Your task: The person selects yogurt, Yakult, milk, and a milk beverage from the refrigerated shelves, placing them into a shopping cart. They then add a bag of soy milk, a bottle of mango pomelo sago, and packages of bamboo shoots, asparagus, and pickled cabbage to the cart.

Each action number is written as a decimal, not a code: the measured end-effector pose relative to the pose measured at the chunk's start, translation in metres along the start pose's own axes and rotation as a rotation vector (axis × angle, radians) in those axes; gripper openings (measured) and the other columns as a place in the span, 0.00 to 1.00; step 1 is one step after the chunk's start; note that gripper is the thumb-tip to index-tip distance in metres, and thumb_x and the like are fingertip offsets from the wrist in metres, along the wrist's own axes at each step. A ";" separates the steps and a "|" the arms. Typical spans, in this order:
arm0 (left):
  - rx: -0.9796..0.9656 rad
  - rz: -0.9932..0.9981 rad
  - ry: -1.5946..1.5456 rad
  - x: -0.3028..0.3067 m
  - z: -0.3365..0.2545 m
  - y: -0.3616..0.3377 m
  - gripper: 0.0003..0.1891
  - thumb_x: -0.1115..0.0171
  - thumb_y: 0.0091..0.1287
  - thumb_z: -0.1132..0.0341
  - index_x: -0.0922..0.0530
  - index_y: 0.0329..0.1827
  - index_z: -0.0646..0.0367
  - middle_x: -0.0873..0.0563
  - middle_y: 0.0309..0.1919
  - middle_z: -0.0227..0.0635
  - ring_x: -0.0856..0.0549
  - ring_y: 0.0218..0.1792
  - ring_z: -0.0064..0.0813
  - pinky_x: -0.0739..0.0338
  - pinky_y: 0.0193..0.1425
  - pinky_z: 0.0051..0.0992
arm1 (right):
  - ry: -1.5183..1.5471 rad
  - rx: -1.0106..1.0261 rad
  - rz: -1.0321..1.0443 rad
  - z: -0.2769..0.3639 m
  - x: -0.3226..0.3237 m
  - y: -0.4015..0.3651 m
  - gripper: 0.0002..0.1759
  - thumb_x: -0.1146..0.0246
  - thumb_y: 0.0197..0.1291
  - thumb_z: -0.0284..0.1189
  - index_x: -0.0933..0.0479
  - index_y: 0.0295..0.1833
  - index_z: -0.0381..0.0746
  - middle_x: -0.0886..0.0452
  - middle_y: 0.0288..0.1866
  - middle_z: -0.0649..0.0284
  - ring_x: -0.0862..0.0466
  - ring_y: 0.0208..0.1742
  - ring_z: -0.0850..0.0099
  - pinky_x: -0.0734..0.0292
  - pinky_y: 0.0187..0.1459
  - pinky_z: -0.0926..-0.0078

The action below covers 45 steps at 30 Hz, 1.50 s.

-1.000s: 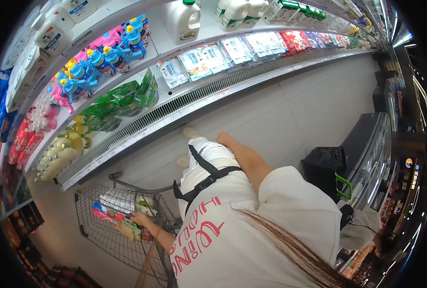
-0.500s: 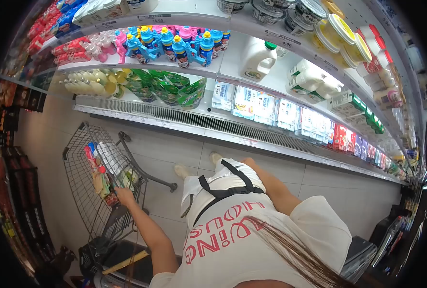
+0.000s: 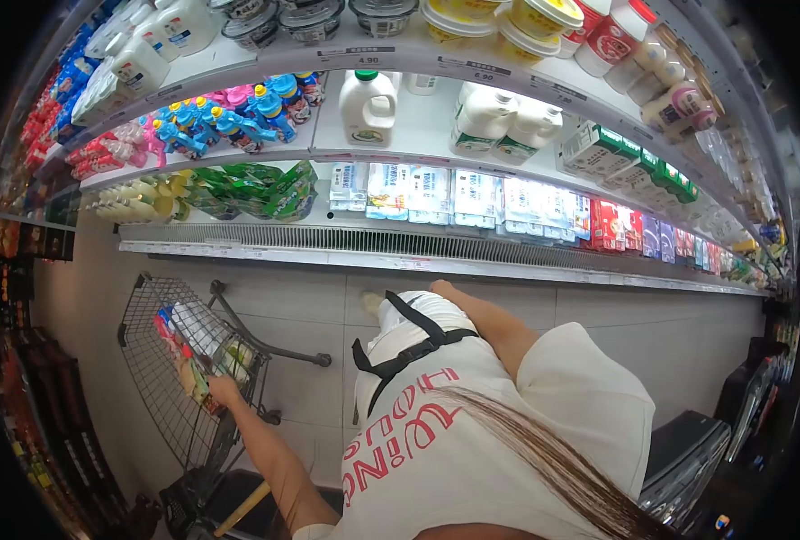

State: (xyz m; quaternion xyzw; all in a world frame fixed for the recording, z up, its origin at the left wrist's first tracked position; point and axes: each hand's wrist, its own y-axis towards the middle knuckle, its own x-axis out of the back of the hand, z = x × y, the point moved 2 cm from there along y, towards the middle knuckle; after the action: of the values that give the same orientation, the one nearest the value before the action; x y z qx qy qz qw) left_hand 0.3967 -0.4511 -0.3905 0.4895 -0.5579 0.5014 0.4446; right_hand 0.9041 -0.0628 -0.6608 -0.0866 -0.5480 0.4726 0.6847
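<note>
My left hand (image 3: 224,391) is at the near side of a wire shopping cart (image 3: 152,360), its fingers closed on the cart's side; the fingertips are hard to make out. Right by that hand lie colourful packets (image 3: 184,369) inside the basket, with a clear-and-white pack (image 3: 199,326) beside them. My right hand (image 3: 441,287) hangs low by my right thigh, close to the floor in view, with its fingers mostly hidden. Nothing can be seen in it.
Ahead runs a lit chilled shelf with white milk jugs (image 3: 369,108), blue bottles (image 3: 278,108), green pouches (image 3: 265,191) and cartons (image 3: 431,193). Its lower edge (image 3: 418,263) borders the tiled floor (image 3: 508,310). Dark racks (image 3: 49,396) stand at left, and a dark bin (image 3: 685,450) at right.
My view has turned to the right and closer along the shelf, so its goods shift left and up. My left hand stays at the cart; my right hand still hangs low.
</note>
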 end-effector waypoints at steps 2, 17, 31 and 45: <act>-0.009 -0.020 -0.008 0.001 -0.013 -0.016 0.20 0.46 0.61 0.68 0.28 0.54 0.69 0.17 0.43 0.60 0.17 0.44 0.58 0.23 0.48 0.48 | 0.003 -0.015 -0.030 0.001 0.017 -0.021 0.17 0.40 0.50 0.42 0.15 0.36 0.42 0.15 0.40 0.50 0.17 0.45 0.51 0.22 0.46 0.55; 0.061 -0.010 -0.047 -0.010 -0.078 -0.189 0.13 0.49 0.66 0.68 0.25 0.48 0.67 0.16 0.42 0.58 0.15 0.43 0.56 0.20 0.45 0.46 | -0.042 0.037 -0.005 -0.134 0.001 -0.128 0.18 0.41 0.51 0.42 0.15 0.38 0.40 0.16 0.42 0.49 0.17 0.46 0.49 0.22 0.48 0.53; 0.006 0.001 0.045 -0.033 -0.115 -0.333 0.15 0.48 0.65 0.67 0.26 0.50 0.67 0.16 0.42 0.56 0.15 0.43 0.54 0.21 0.46 0.46 | 0.111 -0.278 -0.038 -0.295 0.067 -0.246 0.17 0.45 0.57 0.34 0.16 0.43 0.36 0.18 0.48 0.45 0.18 0.52 0.50 0.23 0.54 0.56; 0.026 -0.058 -0.010 -0.045 -0.170 -0.489 0.18 0.44 0.61 0.68 0.26 0.53 0.66 0.15 0.39 0.56 0.14 0.41 0.53 0.20 0.44 0.45 | 0.027 -0.030 -0.013 -0.457 0.126 -0.298 0.17 0.41 0.55 0.37 0.16 0.39 0.35 0.16 0.39 0.46 0.15 0.44 0.53 0.21 0.46 0.60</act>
State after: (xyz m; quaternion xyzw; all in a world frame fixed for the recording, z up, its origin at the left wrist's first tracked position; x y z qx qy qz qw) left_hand 0.8887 -0.2861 -0.3567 0.5137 -0.5392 0.4929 0.4499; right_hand 1.4431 0.0522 -0.5623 -0.0997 -0.5465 0.4588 0.6935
